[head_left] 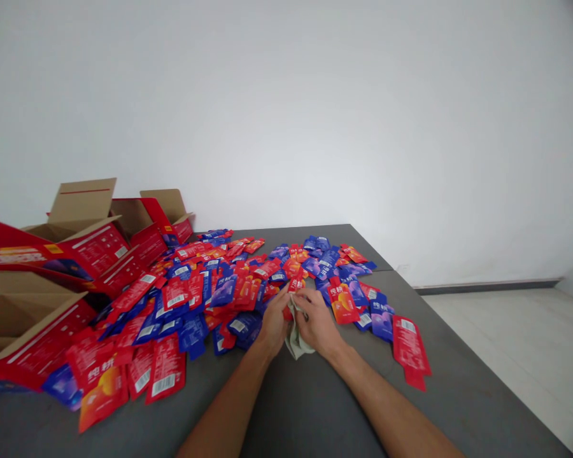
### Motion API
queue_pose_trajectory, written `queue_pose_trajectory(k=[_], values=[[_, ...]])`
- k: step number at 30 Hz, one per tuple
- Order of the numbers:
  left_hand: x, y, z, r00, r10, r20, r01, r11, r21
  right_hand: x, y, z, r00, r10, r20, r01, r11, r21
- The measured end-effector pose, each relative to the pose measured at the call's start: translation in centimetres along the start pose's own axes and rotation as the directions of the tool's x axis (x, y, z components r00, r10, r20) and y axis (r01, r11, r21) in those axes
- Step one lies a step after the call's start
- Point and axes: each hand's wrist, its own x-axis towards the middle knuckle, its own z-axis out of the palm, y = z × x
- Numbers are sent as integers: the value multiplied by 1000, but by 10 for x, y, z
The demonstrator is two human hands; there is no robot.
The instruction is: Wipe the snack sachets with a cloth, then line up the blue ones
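Note:
Over the middle of the grey table, my left hand point(273, 324) is closed around a red pouch point(288, 310), only part of which shows between the fingers. My right hand point(315, 318) is closed on a pale greenish cloth point(297, 343), pressed against the pouch, and the cloth hangs down between the two hands. Just beyond the hands lie loose red and blue pouches. A large pile of pouches point(176, 299) spreads to the left, and a smaller group point(344, 280) lies to the right.
Open red cardboard boxes point(95, 248) stand at the left, their brown flaps up. One red pouch point(409, 346) lies near the right edge of the grey table point(315, 401). A white wall point(286, 114) rises behind, and pale floor shows at the right.

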Motion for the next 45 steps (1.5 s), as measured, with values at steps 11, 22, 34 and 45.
queue_pose_trajectory(k=[11, 22, 34, 45], values=[[51, 33, -21, 903, 419, 90, -168, 154, 974, -2, 18, 4, 995, 95, -8, -95, 994, -61], [126, 17, -23, 947, 223, 231, -115, -434, 893, 0, 27, 2, 979, 181, -95, -186, 981, -46], [167, -25, 1, 976, -153, 155, -204, -404, 892, 5, 23, -8, 955, 272, -116, -280, 958, -55], [137, -19, 7, 967, -137, 213, -253, -487, 836, 6, 27, -11, 946, 286, -150, -296, 954, -47]])
